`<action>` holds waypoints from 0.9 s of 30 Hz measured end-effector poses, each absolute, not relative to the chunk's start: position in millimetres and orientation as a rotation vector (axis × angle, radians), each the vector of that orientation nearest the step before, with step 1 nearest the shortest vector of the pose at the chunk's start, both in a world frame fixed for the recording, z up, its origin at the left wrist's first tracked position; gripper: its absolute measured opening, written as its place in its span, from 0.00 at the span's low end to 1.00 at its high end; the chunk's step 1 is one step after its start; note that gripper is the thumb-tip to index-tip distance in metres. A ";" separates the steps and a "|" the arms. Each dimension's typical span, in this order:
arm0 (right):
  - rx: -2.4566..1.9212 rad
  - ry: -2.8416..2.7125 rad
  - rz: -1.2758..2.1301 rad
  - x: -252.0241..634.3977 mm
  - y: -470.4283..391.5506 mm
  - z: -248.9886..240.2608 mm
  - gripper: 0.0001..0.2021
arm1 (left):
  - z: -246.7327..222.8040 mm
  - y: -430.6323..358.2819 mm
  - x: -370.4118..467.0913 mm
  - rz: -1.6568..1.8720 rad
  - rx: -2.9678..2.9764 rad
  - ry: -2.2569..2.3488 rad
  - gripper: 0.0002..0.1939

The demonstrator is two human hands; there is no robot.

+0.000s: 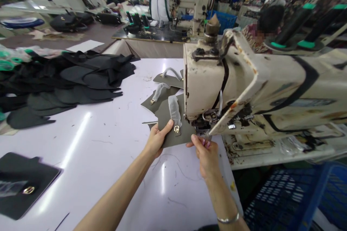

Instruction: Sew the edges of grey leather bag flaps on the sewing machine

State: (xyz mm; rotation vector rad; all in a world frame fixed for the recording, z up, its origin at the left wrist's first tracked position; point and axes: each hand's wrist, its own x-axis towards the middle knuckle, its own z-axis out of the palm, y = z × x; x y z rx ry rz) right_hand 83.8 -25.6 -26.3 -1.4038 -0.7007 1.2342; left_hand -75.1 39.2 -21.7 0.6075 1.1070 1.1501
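Note:
A dark grey panel [165, 110] with a plastic-wrapped handle [174, 110] and a gold buckle [176, 129] lies at the sewing machine [206, 83], its right part below the machine's head. My left hand [157, 138] grips the panel's lower left edge, thumb on top. Beside the needle area, my right hand [207, 151] is closed at the panel's lower right corner; small pink handles, perhaps of a thread snipper [206, 143], show between its fingers. More grey pieces with wrapped handles [159, 94] lie just behind the panel.
Black cut pieces [89, 72] are piled at the back left of the white table [108, 166]. A black panel with a gold buckle [27, 184] lies at the left front. Blue baskets [287, 195] stand low at the right. Other people sit farther back among machines.

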 end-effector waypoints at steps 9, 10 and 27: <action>-1.451 -0.677 1.024 71.1 -8.9 -24.6 0.17 | -12.4 61.8 -76.9 1.087 0.840 1.083 0.26; -1.439 -0.670 1.033 70.7 -9.0 -24.9 0.17 | -11.8 63.0 -76.4 1.106 0.854 1.085 0.26; -1.501 -0.674 1.026 59.4 -16.5 -20.1 0.26 | -19.9 66.2 -73.7 1.265 0.931 1.057 0.29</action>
